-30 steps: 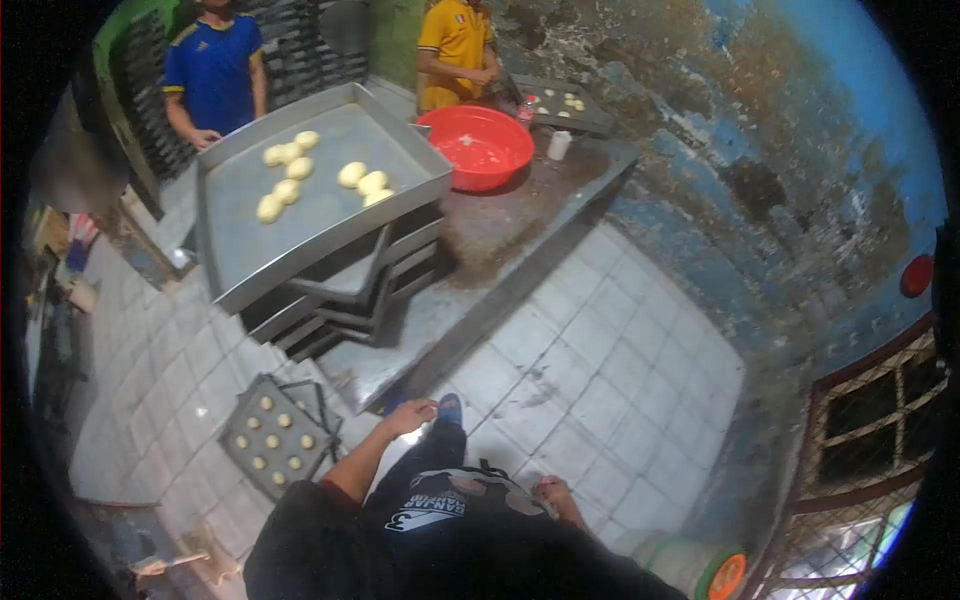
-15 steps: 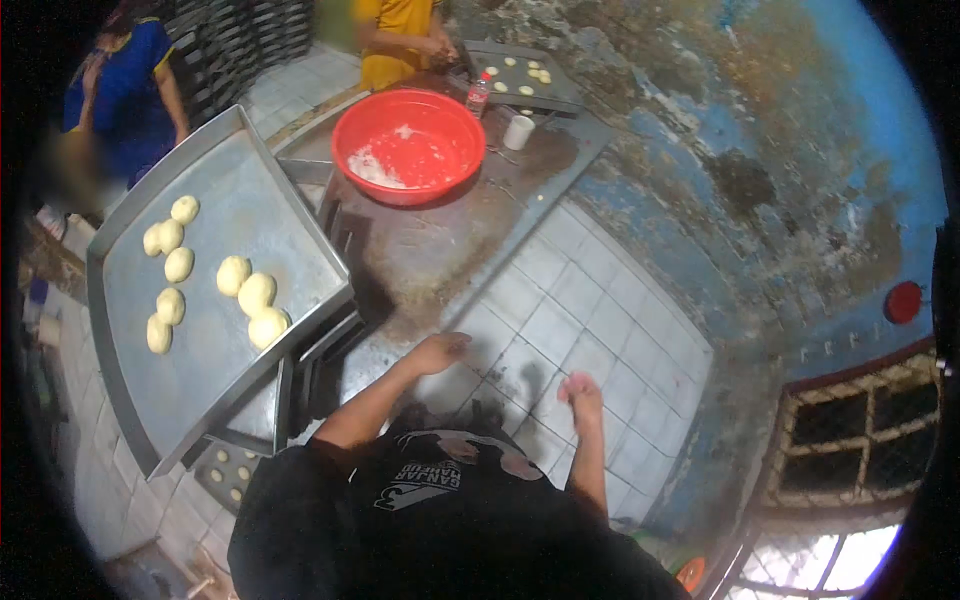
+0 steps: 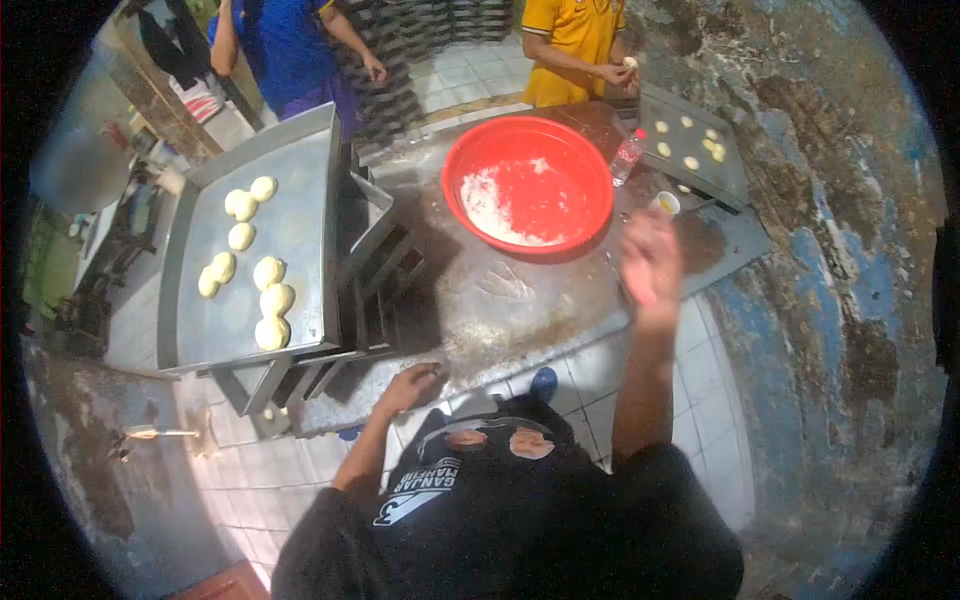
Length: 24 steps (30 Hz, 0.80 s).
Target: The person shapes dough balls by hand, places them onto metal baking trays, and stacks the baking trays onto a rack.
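My right hand [image 3: 652, 262], smeared by motion, reaches out over the table's right part. Its fingers look extended, just in front of a white cup [image 3: 666, 204] with something yellow inside; whether they touch it I cannot tell. Low at the table's front edge, my left hand [image 3: 412, 386] has loosely bent fingers and nothing visible in them. A large red basin [image 3: 590, 225] with white flour-like powder inside stands on the metal table [image 3: 500, 330]. Beside the cup is a clear bottle [image 3: 627, 158] with a red cap.
On the left, a stack of metal trays bears a top tray [image 3: 300, 180] with several pale dough balls [image 3: 270, 272]. Another tray [image 3: 735, 175] of dough pieces lies at the back right. A person in yellow [image 3: 575, 50] holds a dough piece; another wears blue [image 3: 290, 50].
My view has turned right-to-left toward the table. My right hand has moved from above the floor tiles to near the cup. My left hand stays low by the table edge.
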Tool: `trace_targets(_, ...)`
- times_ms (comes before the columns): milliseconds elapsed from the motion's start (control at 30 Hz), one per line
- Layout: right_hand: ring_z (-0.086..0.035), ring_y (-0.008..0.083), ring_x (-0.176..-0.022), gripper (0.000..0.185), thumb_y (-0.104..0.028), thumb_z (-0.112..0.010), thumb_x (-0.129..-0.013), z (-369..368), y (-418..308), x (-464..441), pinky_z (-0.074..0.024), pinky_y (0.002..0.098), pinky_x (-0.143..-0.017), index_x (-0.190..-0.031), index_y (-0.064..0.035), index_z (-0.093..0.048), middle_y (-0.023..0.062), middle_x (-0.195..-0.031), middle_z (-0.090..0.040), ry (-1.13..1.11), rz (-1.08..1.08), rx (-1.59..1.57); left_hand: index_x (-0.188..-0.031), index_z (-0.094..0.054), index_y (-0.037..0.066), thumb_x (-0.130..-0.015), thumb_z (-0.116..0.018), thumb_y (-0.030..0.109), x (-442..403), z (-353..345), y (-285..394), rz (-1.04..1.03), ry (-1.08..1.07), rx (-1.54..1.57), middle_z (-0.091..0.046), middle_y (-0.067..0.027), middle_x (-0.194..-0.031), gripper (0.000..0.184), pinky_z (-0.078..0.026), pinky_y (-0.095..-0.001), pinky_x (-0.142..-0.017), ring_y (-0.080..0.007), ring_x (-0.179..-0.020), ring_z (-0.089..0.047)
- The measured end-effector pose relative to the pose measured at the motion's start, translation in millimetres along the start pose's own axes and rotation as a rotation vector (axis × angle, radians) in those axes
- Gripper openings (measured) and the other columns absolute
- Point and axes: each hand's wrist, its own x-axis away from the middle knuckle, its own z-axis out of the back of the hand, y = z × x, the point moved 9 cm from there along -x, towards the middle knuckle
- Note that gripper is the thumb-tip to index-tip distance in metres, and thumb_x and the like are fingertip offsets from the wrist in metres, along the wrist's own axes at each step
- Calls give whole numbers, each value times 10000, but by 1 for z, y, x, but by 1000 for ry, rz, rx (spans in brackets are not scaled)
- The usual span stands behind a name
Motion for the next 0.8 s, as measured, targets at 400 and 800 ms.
trace_targets(400, -692, 377, -911, 470, -378, -705, -888, -227, 58, -37, -527, 483, -750, -1175, -11, -636, 204, -941, -696, -1016, 241, 685, -1402, -563, -9, -1023, -593, 259, 51, -58, 46, 265, 293, 236, -660, -174, -1291, 465, -517, -363, -942, -242, -1125, -649)
trace_targets(800, -665, 332, -967, 325, -279, -718, -885, -383, 7, -16, -541, 466, -813, -1129, -67, -674, 154, -1036, -693, -1148, 705, -14, -1381, -574, -19, -1020, -597, 244, 110, -31, 110, 289, 401, -63, -639, -174, -1349, 447, -468, -398, -1048, -287, -1227, -606)
